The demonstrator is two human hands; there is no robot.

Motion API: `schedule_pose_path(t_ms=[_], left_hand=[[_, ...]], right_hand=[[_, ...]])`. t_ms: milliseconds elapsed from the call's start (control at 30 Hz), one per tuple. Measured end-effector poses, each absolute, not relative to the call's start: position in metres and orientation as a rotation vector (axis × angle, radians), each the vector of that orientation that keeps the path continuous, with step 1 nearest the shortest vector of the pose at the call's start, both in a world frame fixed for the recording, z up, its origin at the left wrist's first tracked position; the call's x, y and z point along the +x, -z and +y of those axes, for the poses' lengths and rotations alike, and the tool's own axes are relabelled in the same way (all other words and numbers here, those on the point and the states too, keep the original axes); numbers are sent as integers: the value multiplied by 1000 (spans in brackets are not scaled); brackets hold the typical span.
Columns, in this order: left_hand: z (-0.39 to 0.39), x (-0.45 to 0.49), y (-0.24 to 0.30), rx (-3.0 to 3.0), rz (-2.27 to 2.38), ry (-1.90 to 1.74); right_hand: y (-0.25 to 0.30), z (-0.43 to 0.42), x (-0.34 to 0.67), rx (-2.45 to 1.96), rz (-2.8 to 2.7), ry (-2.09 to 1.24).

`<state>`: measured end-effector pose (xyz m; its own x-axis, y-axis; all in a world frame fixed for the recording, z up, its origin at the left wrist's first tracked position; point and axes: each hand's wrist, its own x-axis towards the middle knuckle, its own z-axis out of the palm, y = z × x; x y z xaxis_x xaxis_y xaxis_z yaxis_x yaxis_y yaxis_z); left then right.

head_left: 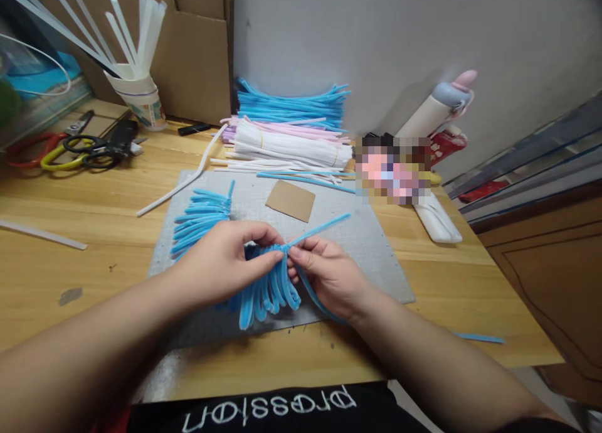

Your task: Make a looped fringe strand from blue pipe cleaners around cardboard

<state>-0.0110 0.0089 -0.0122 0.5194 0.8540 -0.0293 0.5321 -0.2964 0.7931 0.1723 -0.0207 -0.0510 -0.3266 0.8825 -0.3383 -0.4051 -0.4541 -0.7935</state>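
Note:
My left hand (226, 260) is closed round the top of a bundle of folded blue pipe cleaners (268, 292), whose loops hang toward me over a grey cutting mat (376, 245). My right hand (329, 273) pinches a single blue pipe cleaner (320, 231) right at the bundle's top; one end sticks up to the right, the other runs under my right palm. A second fan of folded blue pipe cleaners (200, 219) lies on the mat just beyond my left hand.
Stacks of blue, pink and white pipe cleaners (291, 132) lie at the back of the wooden table (70, 207). A brown card piece (290, 201) rests on the mat. Scissors (70, 152) and a cup of white sticks (138, 97) stand back left.

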Motion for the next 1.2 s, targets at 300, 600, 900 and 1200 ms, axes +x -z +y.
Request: schedule_pose_path(t_ms=[300,600,900,1200], left_hand=[[11,-8,14,1819,1112,-526],[9,-8,12,1792,1116,-556],[6,-5,11,1978,1201,-502],[18,-16,20,2073,1137,-446]], right_hand=[[51,-20,174,-1021,-1044,-1689],[47,-19,174,-1053,-1243,-1575],[47,-23,174,-1017,-1212,-1606],[59,-8,176,-1155,-1153,-1609]])
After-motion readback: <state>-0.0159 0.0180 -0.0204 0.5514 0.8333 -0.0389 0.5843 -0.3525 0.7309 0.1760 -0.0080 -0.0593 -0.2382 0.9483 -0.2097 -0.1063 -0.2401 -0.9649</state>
